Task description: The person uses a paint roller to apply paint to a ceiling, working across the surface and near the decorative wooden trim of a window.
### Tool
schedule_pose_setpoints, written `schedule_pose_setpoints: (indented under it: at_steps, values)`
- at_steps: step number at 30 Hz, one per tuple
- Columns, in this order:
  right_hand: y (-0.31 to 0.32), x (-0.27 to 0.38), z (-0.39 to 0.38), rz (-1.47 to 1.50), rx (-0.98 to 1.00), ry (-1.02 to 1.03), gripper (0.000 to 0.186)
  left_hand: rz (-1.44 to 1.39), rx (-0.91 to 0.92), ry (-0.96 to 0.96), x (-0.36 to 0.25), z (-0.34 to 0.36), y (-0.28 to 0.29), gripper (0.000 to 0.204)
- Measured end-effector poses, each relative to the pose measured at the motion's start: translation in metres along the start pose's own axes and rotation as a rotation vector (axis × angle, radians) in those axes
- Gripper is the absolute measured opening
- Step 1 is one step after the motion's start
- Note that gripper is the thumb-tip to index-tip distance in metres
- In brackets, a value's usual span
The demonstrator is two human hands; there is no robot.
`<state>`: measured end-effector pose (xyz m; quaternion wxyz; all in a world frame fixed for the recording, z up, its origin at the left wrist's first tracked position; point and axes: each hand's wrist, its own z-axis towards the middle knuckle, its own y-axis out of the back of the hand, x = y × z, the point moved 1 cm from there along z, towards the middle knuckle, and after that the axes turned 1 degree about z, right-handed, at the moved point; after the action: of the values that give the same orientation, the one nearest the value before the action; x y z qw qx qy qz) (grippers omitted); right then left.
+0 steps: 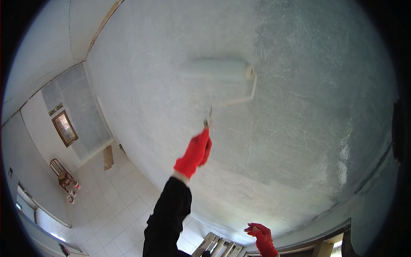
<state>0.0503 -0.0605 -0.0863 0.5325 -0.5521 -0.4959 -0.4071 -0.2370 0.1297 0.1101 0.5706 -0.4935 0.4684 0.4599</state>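
Observation:
My left hand (195,152), in a red glove, is closed round the handle of a paint roller (227,70) and reaches up from a black sleeve. The roller's pale cylinder lies against the grey, cracked wall (295,115) and is smeared by motion. Its bent frame runs from the cylinder's right end down to my grip. Low in the view, my right hand (262,239) wears a red glove with bare fingertips. Its fingers are loosely bent and a little apart, and no object shows in them. Most of that arm is out of view.
Below my right hand is a wooden window frame (329,240). Wooden slats (217,246) stand at the lower edge. Across the tiled floor (113,201), a wooden chair (63,174) and several small buckets (72,195) stand at the far left, near a brown board (108,157).

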Motion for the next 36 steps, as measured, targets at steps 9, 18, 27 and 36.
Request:
schedule_pose_setpoints:
  at_steps: [9,18,27,36]
  values:
    - [0.005,0.000,-0.001,0.024,0.094,0.032,0.034,-0.027,0.009,0.204,0.073,-0.032,0.006,0.057]
    - [-0.035,0.020,0.023,0.065,0.235,0.026,0.034,0.090,-0.050,-0.111,-0.077,0.010,0.001,0.055]
    - [-0.027,0.011,0.014,0.004,0.171,0.006,0.037,-0.010,-0.004,0.114,0.032,-0.043,0.006,0.050]
    - [-0.029,0.011,0.016,0.070,0.133,0.056,0.035,0.216,0.022,-0.150,-0.061,-0.006,-0.024,0.049]
